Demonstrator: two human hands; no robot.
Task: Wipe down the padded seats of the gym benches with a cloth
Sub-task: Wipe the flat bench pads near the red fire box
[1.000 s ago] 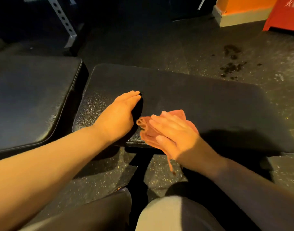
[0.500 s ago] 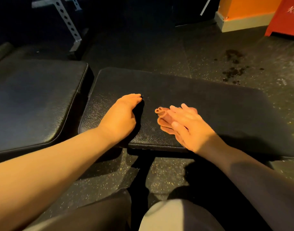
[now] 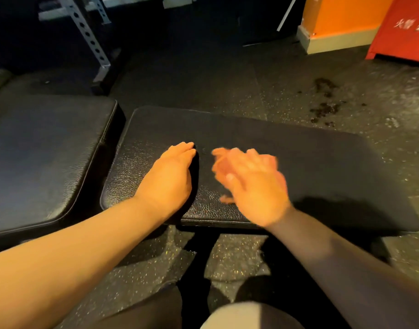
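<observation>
A black padded bench seat (image 3: 310, 162) lies in front of me. My left hand (image 3: 167, 179) rests flat on its near left part, fingers straight. To its right, my right hand (image 3: 253, 186) presses an orange cloth (image 3: 219, 160) onto the pad with straight fingers; the hand is blurred by motion. Most of the cloth is hidden under that hand, and only its left edge and a small bit near the thumb show. A second black padded seat (image 3: 44, 157) sits to the left, separated by a narrow gap.
Speckled rubber floor (image 3: 227, 252) surrounds the benches. A perforated steel rack upright (image 3: 89, 36) stands at the back left. An orange wall (image 3: 341, 17) and a red cabinet (image 3: 403, 29) are at the back right, with dark spots (image 3: 325, 100) on the floor. My knees are at the bottom edge.
My right hand has slid the cloth away from the pad's near edge, further onto the seat. My left hand has stayed planted in place.
</observation>
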